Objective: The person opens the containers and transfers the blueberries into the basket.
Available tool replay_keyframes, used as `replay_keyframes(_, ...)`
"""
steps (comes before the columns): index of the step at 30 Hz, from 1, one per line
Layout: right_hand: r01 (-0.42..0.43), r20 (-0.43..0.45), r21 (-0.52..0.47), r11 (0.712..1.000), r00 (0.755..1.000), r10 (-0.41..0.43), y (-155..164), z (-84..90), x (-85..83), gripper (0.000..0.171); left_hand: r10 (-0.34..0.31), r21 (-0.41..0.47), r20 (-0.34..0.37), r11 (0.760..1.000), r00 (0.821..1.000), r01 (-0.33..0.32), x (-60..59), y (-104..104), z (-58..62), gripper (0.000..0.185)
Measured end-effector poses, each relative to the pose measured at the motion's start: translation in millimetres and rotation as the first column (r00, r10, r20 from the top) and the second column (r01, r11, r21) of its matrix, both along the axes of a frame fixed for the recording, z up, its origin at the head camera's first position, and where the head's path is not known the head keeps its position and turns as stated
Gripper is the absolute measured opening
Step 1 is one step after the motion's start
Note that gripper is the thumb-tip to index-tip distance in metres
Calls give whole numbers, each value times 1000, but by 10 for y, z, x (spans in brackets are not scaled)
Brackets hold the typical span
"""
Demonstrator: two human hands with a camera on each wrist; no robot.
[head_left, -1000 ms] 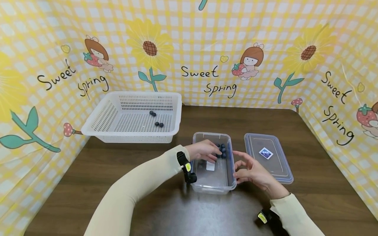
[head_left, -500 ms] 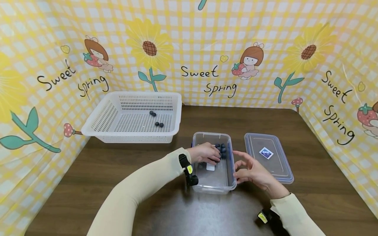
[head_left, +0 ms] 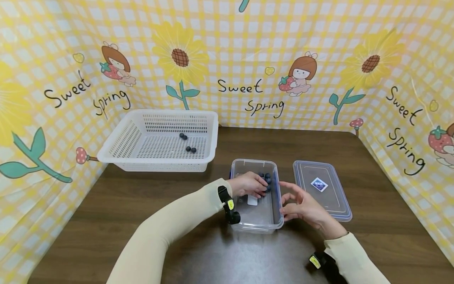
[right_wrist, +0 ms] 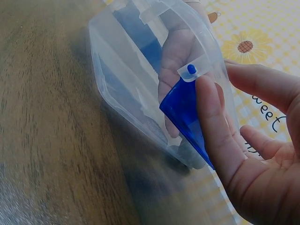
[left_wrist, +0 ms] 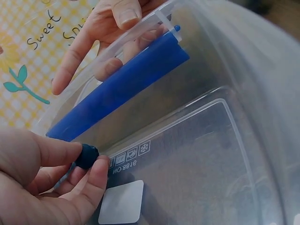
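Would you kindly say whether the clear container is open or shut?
The container is open: its lid lies beside it, and the left hand is inside.

In the head view, the left hand (head_left: 249, 184) is partly covering some berries (head_left: 268, 181), and the lower edge is cutting off both sleeves (head_left: 156, 232).

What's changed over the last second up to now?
The left hand has edged slightly rightward inside the clear container; it now pinches a dark berry, though earlier pictures don't show whether it already held it. The right hand at the container's side, the white basket and the lid stayed put.
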State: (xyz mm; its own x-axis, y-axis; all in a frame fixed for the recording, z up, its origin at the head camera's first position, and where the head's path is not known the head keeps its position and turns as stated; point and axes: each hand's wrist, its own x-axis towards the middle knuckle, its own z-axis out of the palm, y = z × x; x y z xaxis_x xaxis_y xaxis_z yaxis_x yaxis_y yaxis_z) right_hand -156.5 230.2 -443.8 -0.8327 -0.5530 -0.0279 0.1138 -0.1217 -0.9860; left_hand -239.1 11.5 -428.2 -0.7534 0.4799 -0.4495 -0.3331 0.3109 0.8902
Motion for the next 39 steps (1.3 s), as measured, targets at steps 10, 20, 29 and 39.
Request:
replay_keyframes(10,-7,-2,-1,1000,1000,7,-4,3,-1,77,6,30,15,1000,1000,-6,-14,-14,14,25)
replay_keyframes(20,-4,-6,-2,1000,1000,4,6,-20,9,77,8,129,5,992,1000,-9,-102,-97,160,27)
replay_keyframes(29,-7,-18,-15,1000,1000,6,4,-13,2,75,79,209,19,974,997,-81,-272,-286,448,32)
replay_keyframes(39,-8,-16,-16,1000,1000,8,-4,3,4,77,203,324,-16,927,979,-187,-482,-589,725,32)
